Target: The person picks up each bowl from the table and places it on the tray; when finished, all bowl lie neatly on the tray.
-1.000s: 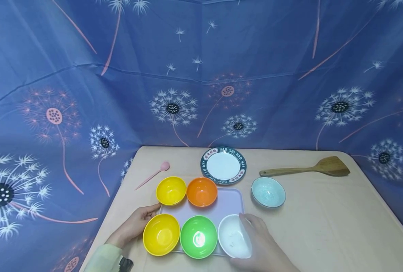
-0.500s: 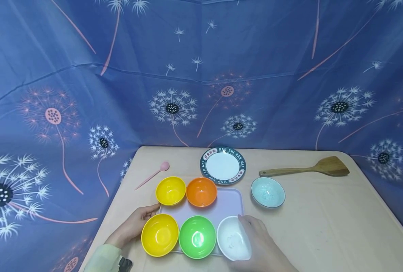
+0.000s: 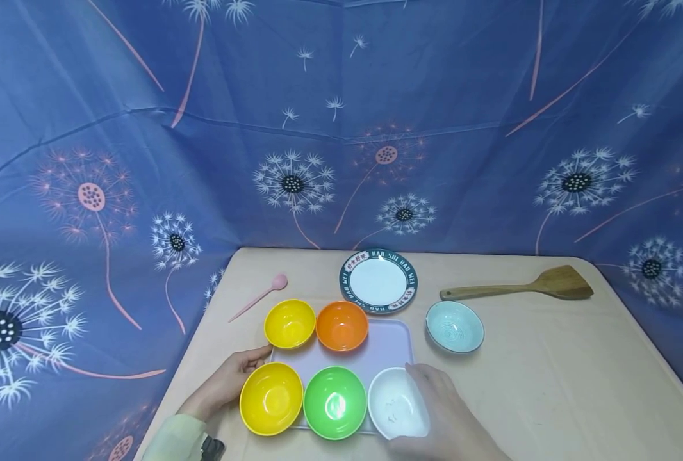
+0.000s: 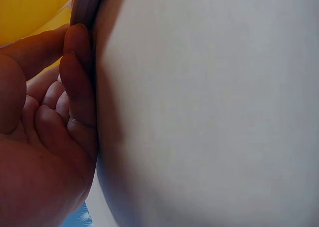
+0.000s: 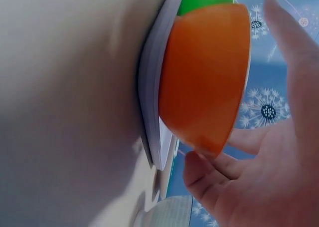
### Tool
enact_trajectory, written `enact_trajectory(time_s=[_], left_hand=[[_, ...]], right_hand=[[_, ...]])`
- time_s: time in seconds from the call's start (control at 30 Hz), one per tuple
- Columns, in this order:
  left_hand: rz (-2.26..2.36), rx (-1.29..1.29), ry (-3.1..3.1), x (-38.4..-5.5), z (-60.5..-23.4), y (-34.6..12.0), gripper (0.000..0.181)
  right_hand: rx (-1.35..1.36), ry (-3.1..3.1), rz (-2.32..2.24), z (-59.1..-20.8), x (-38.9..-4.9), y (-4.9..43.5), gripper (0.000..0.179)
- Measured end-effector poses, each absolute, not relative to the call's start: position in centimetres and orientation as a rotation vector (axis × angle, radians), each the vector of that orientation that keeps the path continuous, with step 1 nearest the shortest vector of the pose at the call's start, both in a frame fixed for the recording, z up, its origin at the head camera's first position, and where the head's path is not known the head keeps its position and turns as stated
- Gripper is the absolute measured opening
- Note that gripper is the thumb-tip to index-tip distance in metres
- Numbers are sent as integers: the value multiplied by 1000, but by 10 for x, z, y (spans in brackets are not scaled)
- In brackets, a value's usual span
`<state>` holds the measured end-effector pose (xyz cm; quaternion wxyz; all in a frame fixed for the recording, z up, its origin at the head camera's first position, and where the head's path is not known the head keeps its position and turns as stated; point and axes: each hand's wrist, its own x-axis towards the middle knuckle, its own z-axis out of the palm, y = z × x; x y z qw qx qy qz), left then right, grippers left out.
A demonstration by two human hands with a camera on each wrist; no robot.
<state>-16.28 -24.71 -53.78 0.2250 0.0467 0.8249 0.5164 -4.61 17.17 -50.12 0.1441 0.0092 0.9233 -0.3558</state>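
My left hand [image 3: 232, 378] grips the left edge of a pale lilac tray [image 3: 396, 339]; in the left wrist view its fingertips [image 4: 77, 37] are at the tray's edge. My right hand [image 3: 442, 410] holds a bowl with a white inside [image 3: 396, 400] and an orange outside [image 5: 207, 77], its fingers and thumb spread around the right side. That bowl stands at the tray's near right corner. Left of it in a row are a green bowl [image 3: 334, 403] and a yellow bowl [image 3: 271, 398]. Behind, an orange bowl [image 3: 342, 326] and another yellow bowl [image 3: 289, 324] sit at the tray's far left.
A light blue bowl [image 3: 454, 326] stands right of the tray. Behind the tray lies a white plate with a dark green rim [image 3: 350, 291]. A wooden spatula [image 3: 560, 282] is at the back right, a pink spoon [image 3: 272, 285] at the back left. A patterned blue cloth [image 3: 480, 192] hangs behind the table.
The near row of bowls has shifted very slightly left, with my right hand still around the white-inside bowl. My left hand has stayed at the tray's edge.
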Motion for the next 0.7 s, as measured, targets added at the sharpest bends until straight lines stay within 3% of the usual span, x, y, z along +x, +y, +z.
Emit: enact_trajectory(time_s=[0.2, 0.33, 0.5, 0.7], left_hand=[[1439, 126, 2274, -163, -537, -247, 56], [1450, 123, 2262, -163, -538, -247, 56], [1442, 132, 2271, -163, -539, -247, 57], [1445, 144, 2250, -164, -541, -249, 59]], right_hand=[[-176, 2967, -892, -498, -63, 194, 95], [-298, 3151, -860, -496, -78, 218, 87], [-340, 3295, -845, -493, -100, 246, 90], [-309, 3321, -787, -493, -125, 269, 110]])
